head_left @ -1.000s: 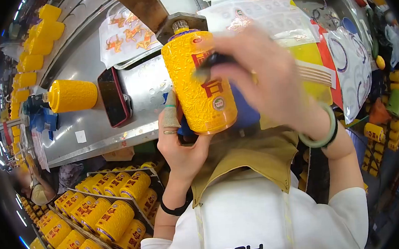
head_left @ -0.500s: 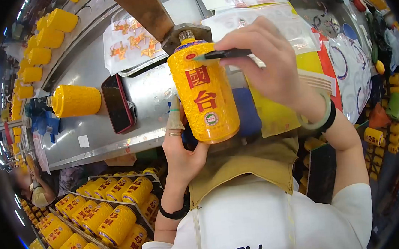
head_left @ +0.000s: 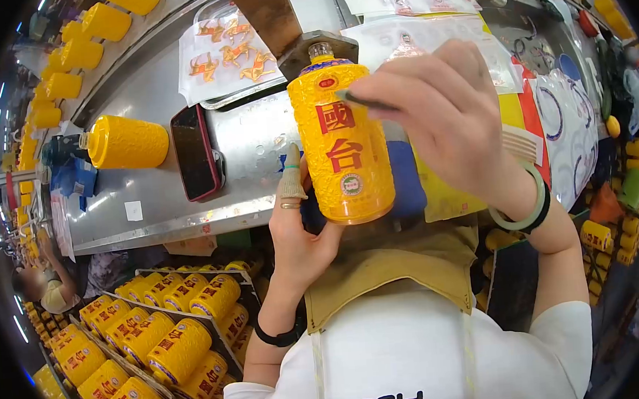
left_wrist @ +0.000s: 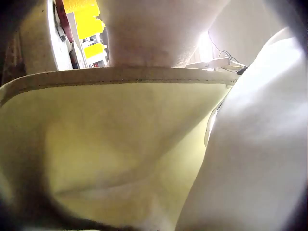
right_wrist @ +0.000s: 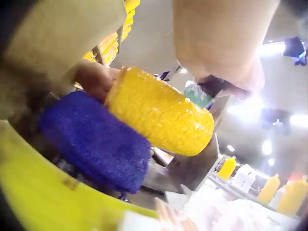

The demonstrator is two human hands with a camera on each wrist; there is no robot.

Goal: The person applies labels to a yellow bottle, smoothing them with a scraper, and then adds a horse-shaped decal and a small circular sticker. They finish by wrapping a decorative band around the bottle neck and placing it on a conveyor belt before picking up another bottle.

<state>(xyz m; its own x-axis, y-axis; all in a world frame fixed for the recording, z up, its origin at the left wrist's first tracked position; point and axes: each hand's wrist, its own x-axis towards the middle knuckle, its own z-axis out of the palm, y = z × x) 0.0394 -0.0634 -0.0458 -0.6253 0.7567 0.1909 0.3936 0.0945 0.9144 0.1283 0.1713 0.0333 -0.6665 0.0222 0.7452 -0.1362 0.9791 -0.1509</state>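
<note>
In the head view a yellow embossed bottle (head_left: 347,168) with red characters lies with its neck against a metal bracket (head_left: 316,50). My left hand (head_left: 300,238) holds its lower left side, a knitted cover on one finger. My right hand (head_left: 447,116) pinches a dark, slim tool (head_left: 369,101), its tip by the upper label. The right wrist view shows the yellow bottle (right_wrist: 161,110) above a blue cloth-covered block (right_wrist: 98,142), with my right hand (right_wrist: 219,67) at its far side. In the left wrist view only skin and apron (left_wrist: 120,144) show clearly.
Left of the bottle are a phone (head_left: 198,152) and another yellow bottle (head_left: 129,142). Behind stands a tray of gold-and-red ornaments (head_left: 231,51). Plastic sheets (head_left: 427,40) lie at the back right. Crates of yellow bottles (head_left: 178,350) stand at lower left.
The bottle and left hand appear farther right in the head view. The bottle has turned so its characters face up, and my right hand has moved off its middle toward the upper right edge.
</note>
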